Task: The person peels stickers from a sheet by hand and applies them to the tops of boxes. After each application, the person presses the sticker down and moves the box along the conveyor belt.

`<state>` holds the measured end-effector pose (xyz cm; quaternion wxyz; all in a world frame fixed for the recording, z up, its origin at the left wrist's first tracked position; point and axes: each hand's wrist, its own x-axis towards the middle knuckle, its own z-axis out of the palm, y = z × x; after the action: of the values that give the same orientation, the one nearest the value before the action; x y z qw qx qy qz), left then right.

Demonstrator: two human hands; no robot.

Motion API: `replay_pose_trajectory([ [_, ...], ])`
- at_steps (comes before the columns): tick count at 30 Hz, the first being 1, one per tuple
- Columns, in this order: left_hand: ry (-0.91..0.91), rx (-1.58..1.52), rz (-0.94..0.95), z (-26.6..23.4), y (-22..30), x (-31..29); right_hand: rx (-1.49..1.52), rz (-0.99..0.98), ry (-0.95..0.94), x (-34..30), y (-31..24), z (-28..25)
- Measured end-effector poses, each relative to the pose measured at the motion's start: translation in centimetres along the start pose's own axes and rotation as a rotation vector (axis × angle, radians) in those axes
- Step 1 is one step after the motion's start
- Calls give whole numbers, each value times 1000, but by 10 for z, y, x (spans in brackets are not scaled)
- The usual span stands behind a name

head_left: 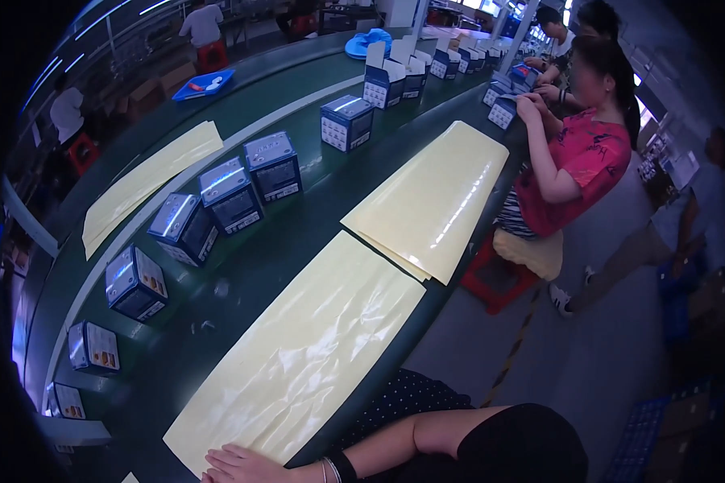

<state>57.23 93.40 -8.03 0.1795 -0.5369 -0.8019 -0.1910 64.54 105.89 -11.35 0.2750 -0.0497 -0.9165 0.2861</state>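
Note:
My right hand (246,465) lies on the near end of a long, creased, glossy pale-yellow sheet (298,346). Its fingers are stretched out flat, with nothing seen in them. A dark band and a thin bracelet circle the wrist. My left hand is out of view. Beyond the creased sheet, a second yellow sheet or stack of sheets (435,197) continues along the dark green work surface, a narrow gap between them. Left of the sheets, several small blue printed boxes stand in a curved row, among them a closed box (272,167) and one near the left (137,283).
Another yellow strip (153,181) lies past the pale rail. Open-flapped boxes (384,80) line the far belt, near blue trays (205,84). At right, a co-worker in a pink top (592,153) handles a blue box (503,110), seated on a red stool (495,274).

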Motion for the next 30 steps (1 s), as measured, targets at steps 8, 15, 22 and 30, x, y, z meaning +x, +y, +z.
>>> replay_pose_trajectory([
  [8,-18,64,128,-2,-6,-7,-17,-133,184,2,4,-24],
  [15,-153,126,361,-10,-26,-6,32,-140,167,1,7,-32],
  [22,307,-202,1011,33,-57,26,22,-170,219,2,10,-17],
  [30,173,-291,626,31,-38,19,185,-125,139,0,18,-41],
])
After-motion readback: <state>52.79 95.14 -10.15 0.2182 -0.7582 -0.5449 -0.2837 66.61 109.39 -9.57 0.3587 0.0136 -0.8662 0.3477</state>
